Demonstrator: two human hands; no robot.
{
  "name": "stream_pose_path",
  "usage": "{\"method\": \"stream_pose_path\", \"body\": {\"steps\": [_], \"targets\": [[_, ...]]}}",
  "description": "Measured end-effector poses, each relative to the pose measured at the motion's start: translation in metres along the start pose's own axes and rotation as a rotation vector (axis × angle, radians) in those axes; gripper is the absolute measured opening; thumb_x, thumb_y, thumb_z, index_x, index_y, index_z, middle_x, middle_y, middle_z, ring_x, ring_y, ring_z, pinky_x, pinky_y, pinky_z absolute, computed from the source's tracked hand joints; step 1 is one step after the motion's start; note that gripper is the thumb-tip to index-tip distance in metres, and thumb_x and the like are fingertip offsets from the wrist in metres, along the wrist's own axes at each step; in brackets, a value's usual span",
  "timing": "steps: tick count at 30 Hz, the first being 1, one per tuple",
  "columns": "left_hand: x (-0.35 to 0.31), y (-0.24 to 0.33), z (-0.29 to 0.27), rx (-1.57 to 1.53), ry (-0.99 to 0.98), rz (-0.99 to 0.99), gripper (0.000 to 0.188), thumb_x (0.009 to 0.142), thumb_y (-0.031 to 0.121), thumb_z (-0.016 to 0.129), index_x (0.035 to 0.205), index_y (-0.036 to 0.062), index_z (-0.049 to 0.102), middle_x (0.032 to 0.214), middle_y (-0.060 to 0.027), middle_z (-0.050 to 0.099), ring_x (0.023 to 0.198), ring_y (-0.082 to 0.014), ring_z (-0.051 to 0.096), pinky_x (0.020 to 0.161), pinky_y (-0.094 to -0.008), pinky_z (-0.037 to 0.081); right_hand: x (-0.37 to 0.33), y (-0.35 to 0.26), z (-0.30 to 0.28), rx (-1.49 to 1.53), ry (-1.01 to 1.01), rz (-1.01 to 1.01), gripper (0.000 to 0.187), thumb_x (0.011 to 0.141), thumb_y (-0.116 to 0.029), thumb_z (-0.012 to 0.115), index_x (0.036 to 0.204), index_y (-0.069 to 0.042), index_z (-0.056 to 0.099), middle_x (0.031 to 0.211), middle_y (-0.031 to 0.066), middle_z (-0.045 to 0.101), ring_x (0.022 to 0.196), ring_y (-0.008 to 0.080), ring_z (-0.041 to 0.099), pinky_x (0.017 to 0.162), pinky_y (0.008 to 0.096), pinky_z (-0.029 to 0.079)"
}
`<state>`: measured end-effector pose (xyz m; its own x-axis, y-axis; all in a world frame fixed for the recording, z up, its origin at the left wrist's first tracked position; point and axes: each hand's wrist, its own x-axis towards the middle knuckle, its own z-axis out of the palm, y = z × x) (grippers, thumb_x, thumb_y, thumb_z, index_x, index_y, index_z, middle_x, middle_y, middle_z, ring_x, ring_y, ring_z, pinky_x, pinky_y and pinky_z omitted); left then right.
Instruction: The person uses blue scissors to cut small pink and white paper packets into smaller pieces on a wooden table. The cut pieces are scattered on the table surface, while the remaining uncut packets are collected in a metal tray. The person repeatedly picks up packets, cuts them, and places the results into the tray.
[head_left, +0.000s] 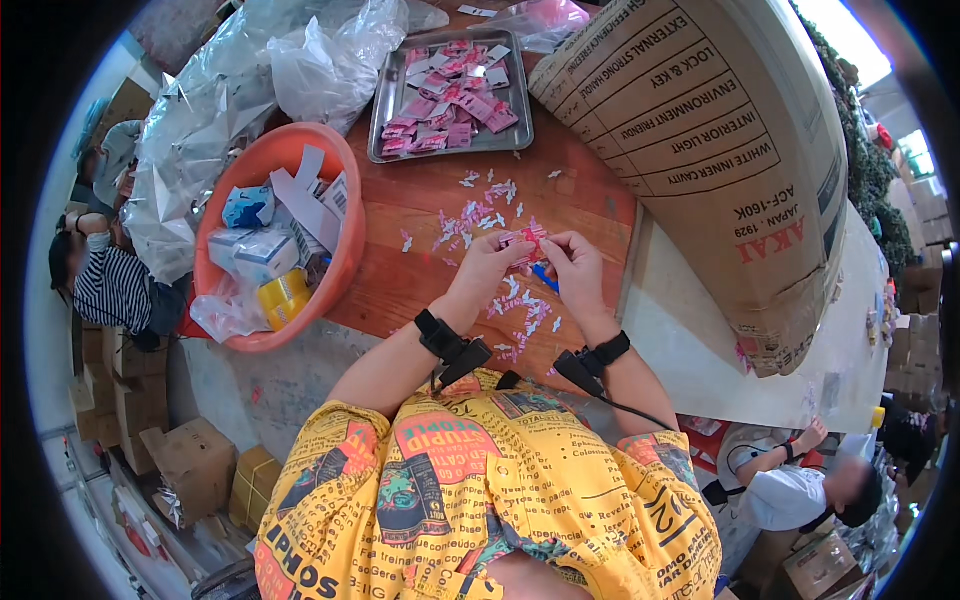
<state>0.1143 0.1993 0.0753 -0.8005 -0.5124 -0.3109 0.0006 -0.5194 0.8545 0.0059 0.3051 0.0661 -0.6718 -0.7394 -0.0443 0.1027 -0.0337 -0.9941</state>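
So the little pink piece [527, 243] was up in front of the person, over the middle of the worktop [590, 195], a bit nearer the right edge than the left. It sat right between the two hands, dead ahead of the chest, and its long axis looked to run roughly side to side, though the fingers covered enough that I wouldn't swear to it. Neither hand was really nearer: the left hand [492, 262] had the left end in a thumb-and-finger pinch, and the right hand [575, 268] pinched at the other end, so both were nearly closed, tips almost meeting. Forearms came in from the near edge and angled inward to a point, wrists apart with a black strap [450, 342] on the left one and another on the right. Just below the right fingertips was a blue tool [545, 278]; couldn't tell if it was tucked in that hand or lying on the wood. Pink and white scraps [470, 222] were scattered beyond the hands and back toward the near edge. Farther out, a metal tray [388, 105] of pink packets [445, 108] sat by the far edge, an orange basin [350, 250] full of odds and ends was over at the left edge, and a big cardboard box [740, 230] leaned in past the far right corner.
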Motion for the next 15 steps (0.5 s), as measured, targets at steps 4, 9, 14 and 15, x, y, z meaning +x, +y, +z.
{"method": "stream_pose_path", "body": {"steps": [4,9,14,15], "targets": [[0.0028,0.0026,-0.0012,0.048,-0.053,0.057,0.014,0.082,0.012,0.062,0.091,0.0015,0.061,0.075,-0.0008,0.061,0.060,-0.0066,0.052,0.055,-0.0204,0.043,0.0008,-0.0027,-0.0001,-0.026,-0.009,0.021,0.009,0.084,-0.011,0.060,0.083,-0.002,0.058,0.067,-0.0012,0.055,0.052,0.0024,0.048,0.045,0.0173,0.039],[0.0047,0.0041,-0.0033,0.059,-0.042,0.050,0.013,0.081,0.010,0.062,0.091,0.0009,0.062,0.074,-0.0007,0.061,0.060,-0.0061,0.052,0.054,-0.0199,0.043,0.0043,0.0040,0.0009,-0.009,-0.009,0.041,0.010,0.083,-0.012,0.061,0.083,-0.002,0.058,0.067,-0.0008,0.056,0.054,0.0035,0.049,0.048,0.0179,0.040],[0.0058,0.0016,-0.0053,-0.027,0.013,-0.018,0.014,0.079,0.009,0.063,0.090,0.0017,0.063,0.076,-0.0001,0.062,0.060,-0.0048,0.053,0.055,-0.0189,0.044,0.0028,0.0046,0.0041,0.030,-0.015,0.048,0.009,0.084,-0.011,0.059,0.085,-0.002,0.057,0.069,0.0002,0.057,0.055,0.0040,0.051,0.048,0.0183,0.042],[0.0060,0.0010,-0.0057,-0.034,0.010,-0.028,0.014,0.079,0.009,0.064,0.091,0.0019,0.064,0.076,0.0000,0.062,0.060,-0.0046,0.053,0.056,-0.0188,0.044,0.0027,0.0062,0.0036,0.032,-0.020,0.047,0.009,0.084,-0.011,0.059,0.085,-0.002,0.057,0.069,0.0003,0.057,0.055,0.0041,0.051,0.049,0.0184,0.042]]}}
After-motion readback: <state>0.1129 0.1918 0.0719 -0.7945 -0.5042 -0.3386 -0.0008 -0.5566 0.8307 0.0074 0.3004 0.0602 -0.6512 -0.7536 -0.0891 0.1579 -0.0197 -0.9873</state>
